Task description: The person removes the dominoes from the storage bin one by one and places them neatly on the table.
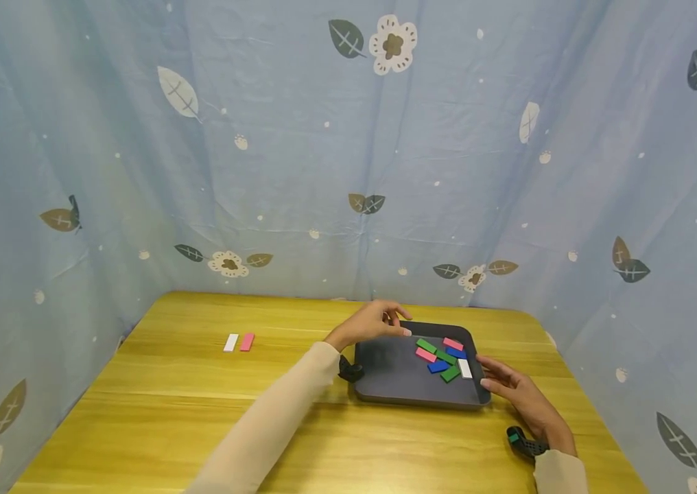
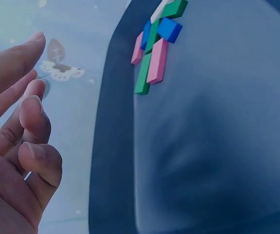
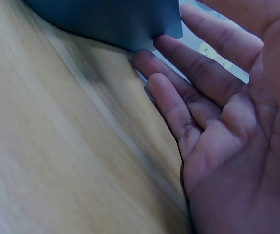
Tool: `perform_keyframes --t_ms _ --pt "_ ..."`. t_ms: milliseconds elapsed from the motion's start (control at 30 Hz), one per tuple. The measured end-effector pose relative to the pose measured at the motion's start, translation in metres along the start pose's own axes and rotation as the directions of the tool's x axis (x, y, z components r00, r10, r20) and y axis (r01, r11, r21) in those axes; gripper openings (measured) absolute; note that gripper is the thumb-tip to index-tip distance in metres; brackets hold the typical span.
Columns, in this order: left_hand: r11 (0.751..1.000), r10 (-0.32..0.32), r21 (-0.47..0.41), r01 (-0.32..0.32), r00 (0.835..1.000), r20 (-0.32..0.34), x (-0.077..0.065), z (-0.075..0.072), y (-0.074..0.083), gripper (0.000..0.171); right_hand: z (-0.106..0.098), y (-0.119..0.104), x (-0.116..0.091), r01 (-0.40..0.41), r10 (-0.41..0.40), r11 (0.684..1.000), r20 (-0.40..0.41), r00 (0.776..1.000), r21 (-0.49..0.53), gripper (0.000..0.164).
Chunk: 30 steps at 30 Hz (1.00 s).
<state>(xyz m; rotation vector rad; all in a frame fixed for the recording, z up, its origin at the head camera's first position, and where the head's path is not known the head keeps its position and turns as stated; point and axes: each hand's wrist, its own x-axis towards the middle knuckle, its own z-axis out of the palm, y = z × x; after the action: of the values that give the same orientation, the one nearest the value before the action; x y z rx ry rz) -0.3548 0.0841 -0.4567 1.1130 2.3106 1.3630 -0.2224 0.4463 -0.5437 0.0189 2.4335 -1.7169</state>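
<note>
My left hand (image 1: 376, 322) hovers over the back left part of a dark grey tray (image 1: 385, 396), holding nothing, its fingers loosely bent in the left wrist view. At the tray's right side is my right hand (image 1: 524, 394), palm inward, with fingertips (image 3: 161, 44) at the outer wall. Inside the tray, toward the right, several flat rectangular blocks lie in a loose cluster: green blocks (image 1: 450, 373), pink blocks (image 1: 426, 355), blue blocks (image 1: 438, 368) and one white block (image 1: 464, 369). In the right wrist view the blocks are hidden.
On the left of the wooden table (image 1: 157, 398), a white block (image 1: 231, 342) and a pink block (image 1: 247, 342) lie side by side, slightly apart. A blue patterned curtain (image 1: 299, 151) hangs behind the table and along its sides. Each wrist wears a black camera (image 1: 527, 444).
</note>
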Motion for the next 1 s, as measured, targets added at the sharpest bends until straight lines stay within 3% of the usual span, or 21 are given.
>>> perform_keyframes --t_ms 200,567,1000 --pt "1.000 -0.002 0.006 0.002 1.000 0.011 0.008 0.014 -0.002 0.029 -0.001 -0.001 0.001 -0.009 0.009 1.000 -0.004 1.000 0.009 0.065" --pt "0.998 -0.055 -0.018 0.057 0.992 0.115 0.022 0.037 -0.008 0.032 0.001 -0.001 -0.001 -0.016 0.016 1.000 -0.006 1.000 0.026 0.064" --pt "0.987 -0.132 0.109 0.114 0.975 0.178 0.026 0.056 -0.018 0.032 0.000 0.003 0.002 0.001 -0.001 1.000 -0.020 1.000 0.024 0.063"
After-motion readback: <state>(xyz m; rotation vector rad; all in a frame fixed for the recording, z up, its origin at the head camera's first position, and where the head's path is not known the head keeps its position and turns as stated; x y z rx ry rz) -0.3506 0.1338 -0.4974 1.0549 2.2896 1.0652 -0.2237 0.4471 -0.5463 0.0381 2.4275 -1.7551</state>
